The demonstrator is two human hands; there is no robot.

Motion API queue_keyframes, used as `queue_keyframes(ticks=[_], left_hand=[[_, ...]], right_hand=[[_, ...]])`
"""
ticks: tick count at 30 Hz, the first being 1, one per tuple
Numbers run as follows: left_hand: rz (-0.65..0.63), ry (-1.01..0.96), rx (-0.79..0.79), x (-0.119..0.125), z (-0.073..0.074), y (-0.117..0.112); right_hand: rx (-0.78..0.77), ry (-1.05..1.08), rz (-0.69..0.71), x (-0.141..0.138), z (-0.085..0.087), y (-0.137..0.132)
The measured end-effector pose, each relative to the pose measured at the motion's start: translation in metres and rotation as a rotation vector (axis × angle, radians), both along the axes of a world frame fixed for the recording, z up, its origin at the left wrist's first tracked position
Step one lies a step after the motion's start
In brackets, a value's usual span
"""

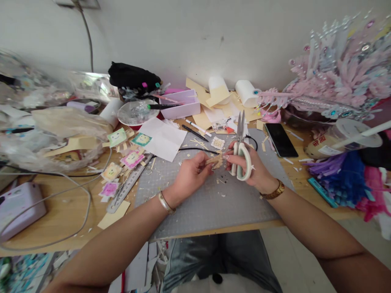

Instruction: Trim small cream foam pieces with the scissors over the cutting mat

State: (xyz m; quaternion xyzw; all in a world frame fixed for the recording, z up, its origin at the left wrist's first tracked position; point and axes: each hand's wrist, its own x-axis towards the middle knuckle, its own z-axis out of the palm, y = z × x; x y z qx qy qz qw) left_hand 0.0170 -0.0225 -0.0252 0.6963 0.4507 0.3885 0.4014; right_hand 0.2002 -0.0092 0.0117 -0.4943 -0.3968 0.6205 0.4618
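My left hand (190, 176) pinches a small tan paper piece (217, 161) above the grey cutting mat (195, 213). White-handled scissors (243, 160) are tucked in my right hand (258, 171), their blades pointing up and away from me. The right fingertips also touch the paper piece at its right side. Just beyond my hands lies a small cream square (218, 142) with a bumpy surface. Tan scraps and dark specks are scattered on the mat below. The fingers partly cover the paper's outline.
Left of the mat are a steel ruler (130, 185), several coloured smiley squares (117, 137) and white paper (163, 138). A phone (281, 139) and a drink cup (342, 140) stand right. Behind are a lilac box (183, 105) and a black pen (195, 133).
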Motion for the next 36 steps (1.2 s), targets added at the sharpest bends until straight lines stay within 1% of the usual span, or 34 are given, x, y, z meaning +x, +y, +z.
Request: queue_keyframes(ticks=[5, 7, 9, 14, 16, 18, 21, 23, 26, 29, 34, 36], left_hand=[[0.068, 0.255, 0.220, -0.002, 0.009, -0.003], [0.085, 0.286, 0.244, -0.002, 0.010, -0.003], [0.062, 0.209, 0.174, -0.002, 0.009, -0.002], [-0.024, -0.281, -0.249, 0.003, 0.009, 0.002], [-0.038, -0.407, -0.339, 0.005, 0.010, 0.004], [-0.032, -0.463, -0.371, 0.006, 0.010, 0.005], [-0.021, -0.509, -0.389, 0.007, 0.012, 0.005], [-0.017, -0.530, -0.393, 0.006, 0.012, 0.004], [-0.020, -0.534, -0.404, 0.005, 0.011, 0.004], [-0.025, -0.535, -0.425, 0.005, 0.008, 0.004], [-0.021, -0.581, -0.495, 0.007, 0.005, 0.004], [-0.020, -0.609, -0.525, 0.007, 0.007, 0.004]], right_hand=[[-0.054, 0.069, -0.049, -0.003, 0.002, 0.000], [-0.092, 0.078, -0.062, -0.003, 0.002, 0.001], [-0.106, 0.075, -0.090, -0.002, 0.002, 0.002], [-0.002, 0.068, -0.162, 0.005, 0.006, 0.008], [0.025, 0.063, -0.154, 0.007, 0.007, 0.009], [0.022, 0.047, -0.100, 0.008, 0.006, 0.008], [0.014, -0.006, 0.045, 0.006, 0.002, 0.005], [0.044, -0.050, 0.083, 0.003, 0.000, 0.002], [0.123, -0.110, 0.047, 0.000, -0.002, -0.002], [0.234, -0.182, 0.028, 0.001, -0.004, -0.003], [0.507, -0.453, 0.037, 0.003, -0.010, -0.007], [0.571, -0.514, 0.031, 0.005, -0.011, -0.008]])
